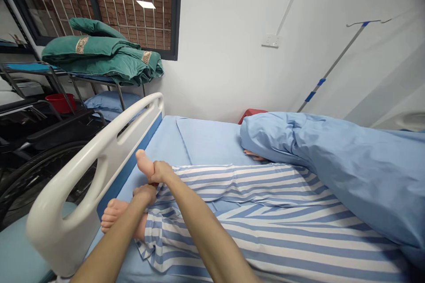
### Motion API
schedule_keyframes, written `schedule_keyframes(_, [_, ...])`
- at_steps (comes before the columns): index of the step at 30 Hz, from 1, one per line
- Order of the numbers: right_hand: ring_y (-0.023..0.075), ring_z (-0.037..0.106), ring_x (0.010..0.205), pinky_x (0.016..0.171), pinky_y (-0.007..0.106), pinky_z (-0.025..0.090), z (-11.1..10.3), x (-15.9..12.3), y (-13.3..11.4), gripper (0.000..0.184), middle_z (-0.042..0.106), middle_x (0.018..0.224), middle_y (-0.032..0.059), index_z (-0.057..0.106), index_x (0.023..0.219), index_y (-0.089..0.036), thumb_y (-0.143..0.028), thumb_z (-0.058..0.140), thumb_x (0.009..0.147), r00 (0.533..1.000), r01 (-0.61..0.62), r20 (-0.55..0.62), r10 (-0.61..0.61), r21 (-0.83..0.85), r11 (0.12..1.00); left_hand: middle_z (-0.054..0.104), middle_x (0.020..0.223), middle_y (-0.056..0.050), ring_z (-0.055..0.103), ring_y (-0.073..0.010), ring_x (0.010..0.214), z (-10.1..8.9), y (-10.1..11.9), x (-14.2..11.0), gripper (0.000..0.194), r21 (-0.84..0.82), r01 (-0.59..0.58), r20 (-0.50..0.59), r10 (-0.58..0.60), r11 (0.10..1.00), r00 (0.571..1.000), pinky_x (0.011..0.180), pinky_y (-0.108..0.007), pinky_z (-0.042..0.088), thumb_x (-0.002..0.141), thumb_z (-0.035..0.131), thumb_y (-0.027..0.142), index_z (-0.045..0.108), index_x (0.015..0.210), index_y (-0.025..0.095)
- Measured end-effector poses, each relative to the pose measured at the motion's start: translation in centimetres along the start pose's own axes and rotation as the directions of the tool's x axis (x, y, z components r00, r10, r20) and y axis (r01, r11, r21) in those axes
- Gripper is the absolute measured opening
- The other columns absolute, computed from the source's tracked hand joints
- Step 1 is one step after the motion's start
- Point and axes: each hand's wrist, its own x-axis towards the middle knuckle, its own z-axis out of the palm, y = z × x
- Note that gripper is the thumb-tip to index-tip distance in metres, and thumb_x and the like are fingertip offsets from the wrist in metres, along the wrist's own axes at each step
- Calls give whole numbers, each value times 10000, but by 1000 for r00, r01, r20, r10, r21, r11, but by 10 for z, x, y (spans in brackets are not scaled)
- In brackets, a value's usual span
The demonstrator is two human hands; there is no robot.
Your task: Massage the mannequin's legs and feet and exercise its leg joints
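A person lies on a hospital bed in blue-and-white striped trousers (265, 221), both bare feet toward the white side rail. My right hand (161, 172) grips the ankle just below the raised upper foot (143, 162). My left hand (145, 193) closes around the other ankle, at the trouser cuff, above the lower foot (114, 214). A blue duvet (332, 163) covers the person's upper body, and a few fingers (254, 155) show beneath its edge.
The white bed rail (99, 159) runs along the near side, with a black wheelchair (43, 172) beyond it. Green folded blankets (99, 55) sit on a metal rack (63, 73) above a red basin (60, 102). An IV pole (332, 64) leans against the wall.
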Motion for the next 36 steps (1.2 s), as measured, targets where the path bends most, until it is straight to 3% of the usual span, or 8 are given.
schedule_keyframes(9, [233, 613, 819, 632, 284, 459, 15, -12, 7, 530, 655, 915, 93, 600, 935, -149, -476, 685, 527, 997, 41, -57, -42, -32, 999, 566, 1177, -190, 522, -371, 1057, 2, 10, -11, 629, 18, 34, 83, -36, 999, 996, 836, -541, 389, 488, 601, -2, 576, 1085, 193])
schedule_keyframes(16, [216, 482, 1037, 901, 348, 336, 21, -62, 13, 354, 585, 1061, 77, 529, 1068, -177, -262, 518, 724, 877, 145, -460, -137, -16, 989, 611, 1068, -199, 529, -361, 1027, -8, 15, -39, 340, 23, -82, -79, 83, 996, 993, 869, -507, 365, 623, 551, 134, 629, 955, 142])
schedule_keyframes(18, [198, 478, 1022, 889, 317, 345, 32, -89, 16, 304, 577, 1049, 64, 520, 1043, -186, -218, 480, 743, 846, 122, -530, -49, 104, 987, 615, 1057, -173, 528, -322, 1029, -6, 16, -59, 298, -26, -203, -233, 192, 979, 953, 896, -468, 364, 682, 486, 181, 625, 944, 153])
schedule_keyframes(21, [201, 487, 996, 877, 308, 358, 53, -130, 23, 254, 576, 1018, 54, 521, 1005, -210, -229, 465, 758, 848, 140, -530, -17, 193, 971, 624, 1029, -106, 522, -255, 1032, 15, 10, -96, 267, -153, -424, -539, 285, 893, 793, 941, -386, 359, 728, 409, 224, 612, 900, 208])
schedule_keyframes(25, [217, 506, 977, 854, 309, 377, 70, -162, 28, 296, 586, 1007, 47, 531, 1034, -229, -291, 506, 746, 881, 178, -467, -75, 181, 967, 644, 873, -68, 578, -243, 891, 76, -16, -130, 196, -484, -402, -707, -78, 777, 703, 858, -351, 433, 693, 463, 378, 583, 784, 253])
schedule_keyframes(28, [221, 531, 941, 813, 309, 393, 71, -168, 25, 275, 608, 976, 45, 554, 1008, -233, -332, 501, 756, 894, 177, -433, -116, 103, 979, 660, 846, -63, 615, -262, 820, 119, -37, -133, 309, -813, -233, -493, -417, 534, 764, 766, -374, 491, 567, 550, 436, 566, 797, 230])
schedule_keyframes(31, [231, 560, 898, 766, 319, 404, 70, -168, 20, 259, 633, 939, 51, 577, 961, -231, -375, 475, 772, 909, 141, -399, -119, 25, 990, 673, 875, -76, 632, -258, 850, 141, -39, -127, 433, -917, -238, -362, -422, 319, 831, 768, -349, 508, 494, 611, 433, 562, 853, 196])
schedule_keyframes(36, [225, 590, 880, 726, 307, 411, 71, -170, 16, 291, 656, 937, 55, 585, 954, -219, -403, 418, 803, 930, 102, -351, -107, -35, 994, 674, 675, -64, 647, -260, 747, 131, -11, -131, 401, -937, -278, -336, -330, 211, 882, 692, -322, 524, 410, 688, 471, 576, 665, 182])
